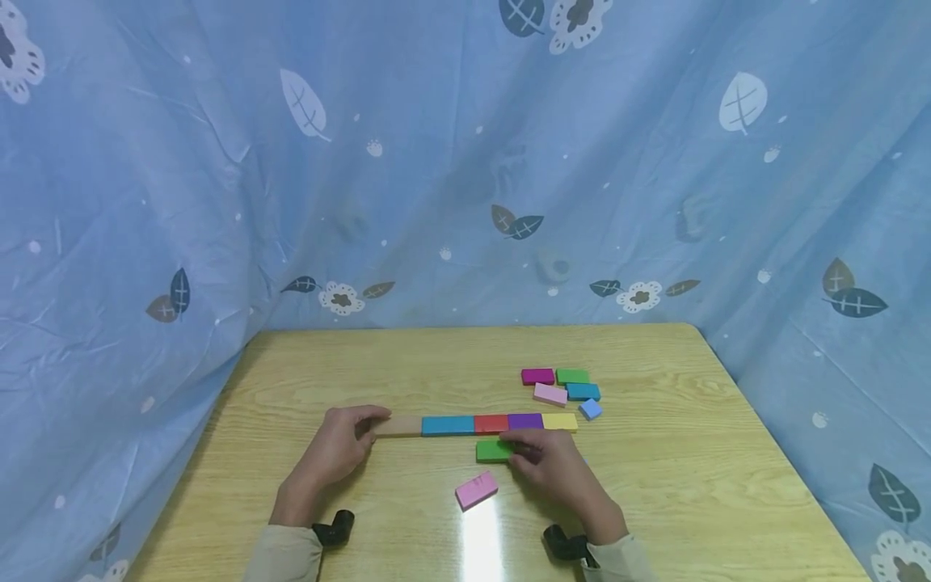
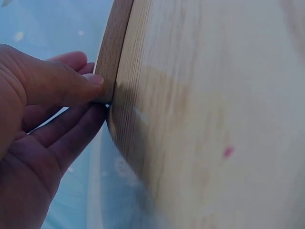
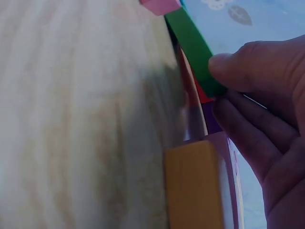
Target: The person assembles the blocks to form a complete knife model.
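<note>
A row of blocks runs across the table: a tan wooden block (image 1: 402, 427), a blue one (image 1: 448, 426), a red one (image 1: 490, 423), a purple one (image 1: 525, 421) and a yellow one (image 1: 559, 422). My left hand (image 1: 342, 444) pinches the left end of the tan block, thumb against its side in the left wrist view. Just in front of the row, my right hand (image 1: 553, 465) holds a green block (image 1: 493, 451) by its right end, between thumb and fingers. A pink block (image 1: 476, 490) lies nearer me, at an angle.
Behind the row's right end lie a magenta block (image 1: 538, 377), another green block (image 1: 573, 377), a light pink block (image 1: 550, 394), a blue block (image 1: 583, 392) and a small light-blue block (image 1: 591, 409). An orange block (image 3: 193, 186) shows below my right hand. A patterned curtain (image 1: 436, 162) hangs behind the table.
</note>
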`<action>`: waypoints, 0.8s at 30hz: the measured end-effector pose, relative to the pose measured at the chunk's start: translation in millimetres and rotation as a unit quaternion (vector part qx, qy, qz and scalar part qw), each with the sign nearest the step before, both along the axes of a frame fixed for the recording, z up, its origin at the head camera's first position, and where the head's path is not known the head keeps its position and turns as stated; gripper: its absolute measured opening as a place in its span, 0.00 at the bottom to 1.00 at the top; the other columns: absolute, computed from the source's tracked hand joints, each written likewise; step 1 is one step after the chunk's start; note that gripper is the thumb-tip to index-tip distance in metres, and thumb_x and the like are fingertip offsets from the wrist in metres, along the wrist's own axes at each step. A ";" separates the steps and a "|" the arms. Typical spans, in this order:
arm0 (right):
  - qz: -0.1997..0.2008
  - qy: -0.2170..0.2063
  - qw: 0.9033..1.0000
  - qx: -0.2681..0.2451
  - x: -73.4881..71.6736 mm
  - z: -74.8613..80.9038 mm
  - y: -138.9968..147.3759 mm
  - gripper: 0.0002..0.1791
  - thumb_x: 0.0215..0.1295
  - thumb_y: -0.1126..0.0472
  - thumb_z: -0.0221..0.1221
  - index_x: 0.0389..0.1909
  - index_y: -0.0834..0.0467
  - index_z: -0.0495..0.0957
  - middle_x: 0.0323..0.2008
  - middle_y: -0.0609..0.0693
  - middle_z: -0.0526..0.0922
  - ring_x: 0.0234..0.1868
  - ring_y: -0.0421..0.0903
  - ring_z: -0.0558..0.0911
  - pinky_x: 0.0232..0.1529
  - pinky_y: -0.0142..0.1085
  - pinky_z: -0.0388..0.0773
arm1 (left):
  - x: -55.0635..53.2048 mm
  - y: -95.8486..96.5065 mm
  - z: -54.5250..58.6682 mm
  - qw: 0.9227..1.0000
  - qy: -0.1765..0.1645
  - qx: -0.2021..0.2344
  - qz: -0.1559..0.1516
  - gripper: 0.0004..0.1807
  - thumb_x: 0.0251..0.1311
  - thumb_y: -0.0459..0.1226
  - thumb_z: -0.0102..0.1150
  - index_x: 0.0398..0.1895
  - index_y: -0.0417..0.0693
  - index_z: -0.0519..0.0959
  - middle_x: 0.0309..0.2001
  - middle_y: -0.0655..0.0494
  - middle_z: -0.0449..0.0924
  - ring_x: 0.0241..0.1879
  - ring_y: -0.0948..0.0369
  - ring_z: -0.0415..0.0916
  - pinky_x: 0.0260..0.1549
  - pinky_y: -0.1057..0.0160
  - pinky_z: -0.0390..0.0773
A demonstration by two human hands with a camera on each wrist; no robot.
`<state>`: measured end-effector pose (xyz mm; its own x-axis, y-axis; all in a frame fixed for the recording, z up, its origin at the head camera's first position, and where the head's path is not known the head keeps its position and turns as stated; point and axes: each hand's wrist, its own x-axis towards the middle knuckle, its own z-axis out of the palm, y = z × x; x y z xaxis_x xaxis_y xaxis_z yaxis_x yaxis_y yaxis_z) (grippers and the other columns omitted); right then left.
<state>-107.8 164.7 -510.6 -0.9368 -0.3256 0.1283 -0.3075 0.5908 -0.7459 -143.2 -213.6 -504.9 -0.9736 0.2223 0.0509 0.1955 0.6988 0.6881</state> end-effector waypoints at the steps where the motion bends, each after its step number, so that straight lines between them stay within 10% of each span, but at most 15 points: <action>1: 0.000 0.006 1.000 0.008 0.5 0.0 -0.6 0.19 0.66 0.72 0.72 0.56 0.55 0.91 0.52 0.50 0.94 0.54 0.48 0.92 0.55 0.34 0.91 | 0.0 0.2 0.1 1.000 0.001 -0.001 0.000 0.22 0.66 0.20 0.68 0.59 0.46 0.89 0.57 0.51 0.91 0.63 0.49 0.86 0.64 0.48 0.86; 13: 0.026 0.118 0.992 0.036 -0.4 -5.8 -10.5 0.18 0.60 0.75 0.74 0.48 0.55 0.92 0.45 0.46 0.95 0.49 0.46 0.93 0.53 0.42 0.92 | -0.2 1.5 1.2 1.000 0.011 -0.006 -0.002 0.21 0.66 0.21 0.68 0.58 0.45 0.90 0.57 0.50 0.91 0.62 0.49 0.87 0.62 0.48 0.88; 24: 0.004 0.109 0.993 0.054 -5.9 -3.1 -15.3 0.17 0.61 0.74 0.74 0.48 0.54 0.92 0.45 0.44 0.94 0.50 0.42 0.91 0.56 0.43 0.92 | 0.5 2.3 -1.5 1.000 0.007 -0.002 0.005 0.21 0.66 0.21 0.68 0.58 0.45 0.90 0.56 0.51 0.92 0.61 0.50 0.87 0.60 0.50 0.89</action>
